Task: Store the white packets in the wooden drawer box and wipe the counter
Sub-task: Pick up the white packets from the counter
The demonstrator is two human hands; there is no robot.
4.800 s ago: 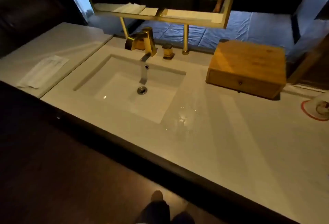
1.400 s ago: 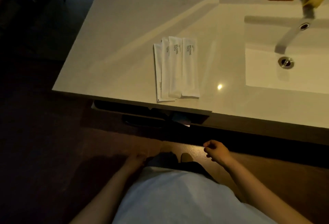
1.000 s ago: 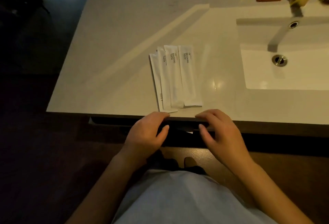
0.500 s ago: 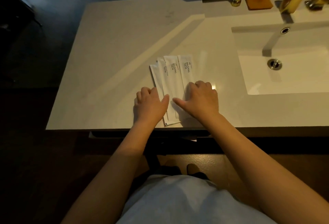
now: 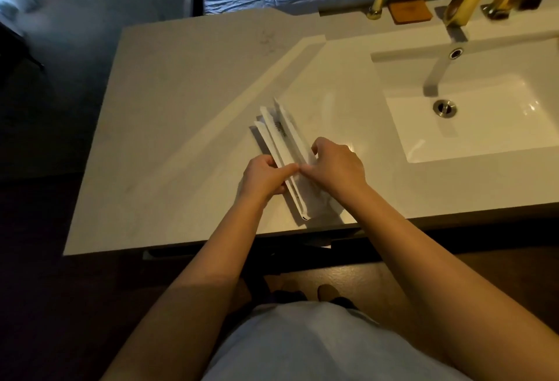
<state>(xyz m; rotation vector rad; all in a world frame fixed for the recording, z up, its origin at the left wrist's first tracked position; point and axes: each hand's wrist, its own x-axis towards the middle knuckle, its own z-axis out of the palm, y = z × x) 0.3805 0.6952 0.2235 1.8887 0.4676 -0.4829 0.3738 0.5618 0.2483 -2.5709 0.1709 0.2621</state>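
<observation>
Near the smooth pale bench's (image 5: 169,126) six o'clock edge, the left hand (image 5: 262,178) and right hand (image 5: 335,167) pinch the long, flat white packets (image 5: 287,144) gathered on edge, fanning toward eleven o'clock.

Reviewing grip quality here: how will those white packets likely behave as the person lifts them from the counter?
The white packets look long, thin and flat, so probably light and somewhat bendy. They fan apart at the far end, so they may slide over each other unless squeezed. The left hand and right hand pinch them near the middle, which should limit drooping.
</observation>
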